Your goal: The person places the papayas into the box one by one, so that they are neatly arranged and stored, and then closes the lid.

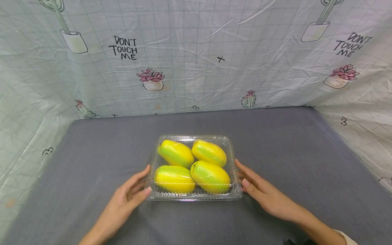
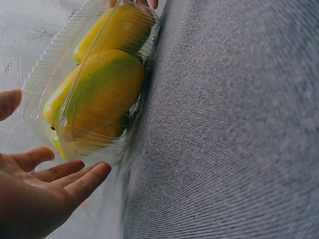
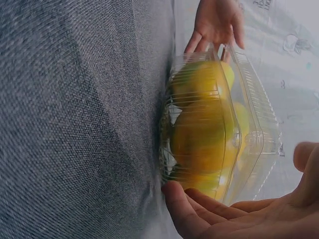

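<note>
A lidded clear plastic box (image 1: 199, 196) sits on the grey cloth, holding several yellow-green mangoes (image 1: 211, 177) in two rows. At its left side is my left hand (image 1: 127, 195), thumb near the front corner and fingers extended along the wall. My right hand (image 1: 269, 199) is at the opposite side, its fingertips right at the box's edge. In the left wrist view the left fingers (image 2: 82, 184) reach straight toward the box's end, palm turned to it. The right wrist view has the right fingers (image 3: 187, 209) extended low beside the box, the thumb standing apart.
Grey cloth (image 1: 269, 143) covers the table around the box. Behind it and at both sides hangs a pale checked curtain (image 1: 196, 75) printed with potted plants and lettering. A small dark object (image 1: 301, 242) shows at the bottom edge, near the right forearm.
</note>
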{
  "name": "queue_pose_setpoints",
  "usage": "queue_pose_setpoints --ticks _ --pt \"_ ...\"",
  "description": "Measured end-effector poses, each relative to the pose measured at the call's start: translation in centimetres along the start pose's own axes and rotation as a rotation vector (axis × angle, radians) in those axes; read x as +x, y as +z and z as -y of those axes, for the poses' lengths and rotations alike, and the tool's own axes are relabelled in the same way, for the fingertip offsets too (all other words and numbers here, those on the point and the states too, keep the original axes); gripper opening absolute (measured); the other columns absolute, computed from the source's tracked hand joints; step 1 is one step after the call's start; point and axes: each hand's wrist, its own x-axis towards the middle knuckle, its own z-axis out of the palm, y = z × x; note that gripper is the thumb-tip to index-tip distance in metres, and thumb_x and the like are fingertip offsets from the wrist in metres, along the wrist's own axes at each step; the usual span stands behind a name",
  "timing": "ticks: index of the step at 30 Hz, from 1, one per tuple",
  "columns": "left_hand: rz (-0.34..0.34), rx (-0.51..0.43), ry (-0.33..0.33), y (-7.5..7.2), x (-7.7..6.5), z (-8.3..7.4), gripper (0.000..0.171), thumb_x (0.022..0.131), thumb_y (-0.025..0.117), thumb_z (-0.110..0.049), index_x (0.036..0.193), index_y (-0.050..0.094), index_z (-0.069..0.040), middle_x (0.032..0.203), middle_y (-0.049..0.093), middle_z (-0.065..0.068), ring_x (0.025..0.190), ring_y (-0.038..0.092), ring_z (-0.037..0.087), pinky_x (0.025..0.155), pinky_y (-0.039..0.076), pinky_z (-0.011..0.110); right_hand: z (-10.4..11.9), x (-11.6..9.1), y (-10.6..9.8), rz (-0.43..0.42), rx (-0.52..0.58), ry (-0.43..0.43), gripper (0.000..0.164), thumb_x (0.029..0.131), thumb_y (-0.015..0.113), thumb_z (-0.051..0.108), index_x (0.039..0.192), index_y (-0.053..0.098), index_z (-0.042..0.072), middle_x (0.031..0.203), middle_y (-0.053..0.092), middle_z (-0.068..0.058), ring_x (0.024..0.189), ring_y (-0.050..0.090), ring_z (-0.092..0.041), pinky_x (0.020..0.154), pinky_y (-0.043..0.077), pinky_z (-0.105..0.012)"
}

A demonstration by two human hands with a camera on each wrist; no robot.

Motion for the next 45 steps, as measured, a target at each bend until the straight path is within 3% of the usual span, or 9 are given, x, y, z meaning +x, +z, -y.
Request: queue_pose_setpoints --ticks 3,8,16,22,25,29,34,39,45 --pt "0.004 0.003 0.000 0.1 0.0 0.1 0.050 0.099 0.053 -0.012 0.146 0.037 -0.010 0.152 0.031 0.005 0.124 0.049 0.014 0.093 0.043 0.019 0.0 -0.1 0.1 -0.004 -0.036 0.013 0.058 0.104 0.040 0.021 0.155 0.012 0.020 0.155 0.022 -0.014 0.135 0.033 -0.037 0.100 0.038 -0.047" --pt "0.007 0.017 -0.038 0.1 0.0 0.1 0.052 0.099 0.054 -0.017 0.146 0.036 -0.009 0.153 0.029 0.007 0.128 0.044 0.027 0.093 0.042 0.017 -0.1 -0.1 0.2 -0.013 -0.055 0.033 0.060 0.103 0.043 0.023 0.154 0.011 0.023 0.154 0.023 -0.013 0.134 0.036 -0.037 0.101 0.036 -0.049" --pt "0.009 0.016 -0.093 0.4 0.2 0.2 0.055 0.098 0.056 -0.022 0.147 0.035 -0.010 0.152 0.029 0.011 0.129 0.043 0.034 0.096 0.045 0.031 -0.3 -0.1 0.3 -0.024 -0.074 0.010 0.070 0.100 0.053 0.025 0.154 0.010 0.026 0.146 0.034 -0.019 0.126 0.044 -0.036 0.095 0.045 -0.041" --pt "-0.017 -0.012 -0.117 0.7 0.1 0.4 0.057 0.097 0.058 -0.021 0.148 0.035 -0.013 0.149 0.032 0.016 0.121 0.051 0.031 0.092 0.047 0.027 -0.4 -0.1 0.5 -0.022 -0.075 0.005 0.072 0.099 0.054 0.025 0.154 0.009 0.027 0.131 0.042 -0.015 0.117 0.050 -0.029 0.087 0.049 -0.034" --pt "-0.036 -0.030 -0.137 0.7 0.2 0.5 0.057 0.096 0.059 -0.020 0.148 0.036 -0.015 0.137 0.043 0.019 0.108 0.058 0.024 0.087 0.050 0.027 -0.6 -0.1 0.6 -0.007 -0.051 -0.020 0.071 0.100 0.052 0.022 0.155 0.007 0.025 0.116 0.047 -0.013 0.102 0.055 -0.024 0.080 0.050 -0.031" --pt "-0.020 -0.083 -0.109 0.6 0.3 0.7 0.056 0.098 0.054 -0.014 0.149 0.032 -0.013 0.106 0.051 0.021 0.087 0.064 0.024 0.079 0.054 0.033 -0.7 0.0 0.8 0.010 -0.007 -0.061 0.072 0.100 0.051 0.018 0.155 0.004 0.023 0.093 0.056 -0.012 0.081 0.059 -0.024 0.070 0.051 -0.032" --pt "0.004 -0.134 -0.060 0.8 0.4 0.8 0.055 0.100 0.049 -0.009 0.151 0.026 -0.006 0.082 0.057 0.019 0.070 0.064 0.026 0.069 0.055 0.036 -0.9 0.0 1.2 0.035 0.113 -0.040 0.073 0.101 0.049 0.019 0.154 -0.001 0.029 0.079 0.060 -0.013 0.075 0.061 -0.026 0.066 0.053 -0.035" --pt "-0.035 -0.157 -0.065 1.3 0.3 0.9 0.055 0.100 0.048 -0.006 0.150 0.026 -0.004 0.071 0.056 0.010 0.062 0.059 0.019 0.061 0.055 0.034 -1.1 0.0 1.7 0.035 0.201 -0.064 0.072 0.102 0.047 0.015 0.154 -0.001 0.027 0.074 0.060 -0.012 0.063 0.058 -0.022 0.059 0.053 -0.036" --pt "-0.042 -0.230 -0.026 1.8 0.3 1.3 0.055 0.100 0.048 -0.005 0.149 0.024 0.000 0.070 0.053 0.006 0.060 0.053 0.012 0.054 0.051 0.030 -1.6 0.1 2.1 0.024 0.311 -0.179 0.073 0.100 0.044 0.000 0.154 -0.002 0.018 0.066 0.055 -0.018 0.054 0.050 -0.023 0.049 0.048 -0.036"
